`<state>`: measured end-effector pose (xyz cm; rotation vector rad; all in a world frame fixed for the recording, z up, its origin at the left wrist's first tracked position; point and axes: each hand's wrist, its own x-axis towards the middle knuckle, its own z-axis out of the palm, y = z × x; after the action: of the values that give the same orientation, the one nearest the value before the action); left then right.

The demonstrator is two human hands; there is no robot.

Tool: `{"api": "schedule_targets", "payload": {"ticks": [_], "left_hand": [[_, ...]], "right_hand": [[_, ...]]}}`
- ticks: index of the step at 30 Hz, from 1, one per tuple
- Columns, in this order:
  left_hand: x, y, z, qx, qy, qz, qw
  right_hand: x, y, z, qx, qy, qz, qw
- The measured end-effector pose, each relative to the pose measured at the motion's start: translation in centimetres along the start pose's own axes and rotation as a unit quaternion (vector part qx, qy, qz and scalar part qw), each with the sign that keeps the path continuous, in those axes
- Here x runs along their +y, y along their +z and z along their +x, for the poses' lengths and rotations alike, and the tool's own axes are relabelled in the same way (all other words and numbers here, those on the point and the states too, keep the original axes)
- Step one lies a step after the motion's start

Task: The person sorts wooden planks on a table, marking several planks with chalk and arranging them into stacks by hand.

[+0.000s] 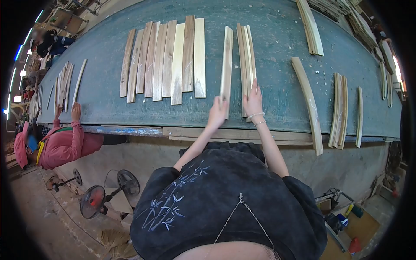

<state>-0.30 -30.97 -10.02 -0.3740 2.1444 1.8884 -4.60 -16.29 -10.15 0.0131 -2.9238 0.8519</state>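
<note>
My left hand (218,113) is closed round the near end of a pale wooden strip (226,65), which lies lengthwise away from me on the green table. Just to the right, my right hand (253,103) rests at the near part of a bundle of narrow strips (245,56) standing side by side, its fingers along their right side. Left of both hands, several flat boards (166,65) lie next to one another, some brown and some pale, with uneven near ends.
A co-worker in pink (65,145) handles strips (65,84) at the left. More strips (338,110) and a long curved piece (308,104) lie right, the latter overhanging the table edge (277,136). Fans (92,202) stand lower left; a cardboard box (359,225) sits lower right.
</note>
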Motion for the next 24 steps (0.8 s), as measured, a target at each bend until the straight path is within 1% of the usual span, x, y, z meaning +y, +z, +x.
{"api": "schedule_targets", "payload": {"ticks": [1,2,3,5,6,7,8,9,11,12,14,15,16,17,18,19,20,21,23,24], "left_hand": [[0.1,1.2,-0.1,0.043,0.113,0.213,0.970],[0.1,2.3,-0.2,0.020,0.153,0.237,0.959],[0.1,3.5,-0.2,0.012,0.194,0.242,0.951],[0.8,4.4,-0.2,-0.019,0.242,0.155,0.958],[0.9,4.4,-0.3,-0.022,0.253,0.151,0.955],[0.8,3.7,-0.3,-0.042,0.268,0.244,0.931],[0.7,3.3,-0.6,-0.060,0.280,0.334,0.898],[1.0,3.3,-1.0,-0.067,0.292,0.330,0.895],[1.7,3.3,-1.9,-0.050,0.248,0.411,0.876],[1.6,3.3,-2.2,-0.056,0.260,0.410,0.873],[1.6,3.3,-1.9,0.007,0.195,0.426,0.883],[1.8,3.0,-1.0,0.003,0.209,0.424,0.881],[2.0,2.4,-0.2,0.018,0.177,0.305,0.936],[2.1,2.3,0.6,0.030,0.139,0.181,0.973],[2.6,2.6,1.4,0.025,0.144,0.178,0.973],[3.7,3.0,2.6,0.001,0.090,0.053,0.995],[5.0,3.7,3.9,-0.023,0.032,-0.071,0.997],[6.4,4.6,5.2,-0.026,0.034,-0.071,0.997],[9.2,6.7,7.9,-0.117,-0.071,-0.218,0.966],[9.7,7.7,9.9,-0.129,-0.089,-0.229,0.961]], "right_hand": [[0.4,0.2,0.1,0.039,-0.021,0.041,0.998],[0.8,0.6,0.1,0.057,-0.038,0.076,0.995],[0.4,0.2,0.2,0.062,-0.038,0.073,0.995],[-1.6,-0.9,0.1,0.003,0.090,0.056,0.994],[-1.9,-1.0,0.5,-0.012,0.126,0.013,0.992],[-2.8,-1.7,1.1,0.003,0.126,0.009,0.992],[-3.7,-2.5,1.6,-0.043,0.178,-0.041,0.982],[-4.4,-3.1,1.9,-0.089,0.233,-0.089,0.964],[-4.4,-2.4,2.8,-0.079,0.252,-0.127,0.956],[-3.5,-1.3,2.9,-0.041,0.239,-0.131,0.961],[-2.6,-1.4,2.6,-0.045,0.219,-0.088,0.971],[-1.8,-1.5,2.7,-0.050,0.206,-0.061,0.975],[-1.2,-2.6,2.8,-0.061,0.201,-0.011,0.978],[-0.5,-3.8,3.2,-0.052,0.204,-0.014,0.977],[-0.1,-5.2,3.5,-0.116,0.236,0.203,0.943],[0.4,-6.2,3.8,-0.175,0.252,0.411,0.859],[1.8,-5.0,3.9,-0.154,0.240,0.433,0.855],[2.2,-4.7,4.0,-0.139,0.225,0.468,0.843],[1.4,-7.3,4.4,-0.165,0.236,0.510,0.810],[2.2,-7.3,4.8,-0.161,0.239,0.513,0.809]]}}
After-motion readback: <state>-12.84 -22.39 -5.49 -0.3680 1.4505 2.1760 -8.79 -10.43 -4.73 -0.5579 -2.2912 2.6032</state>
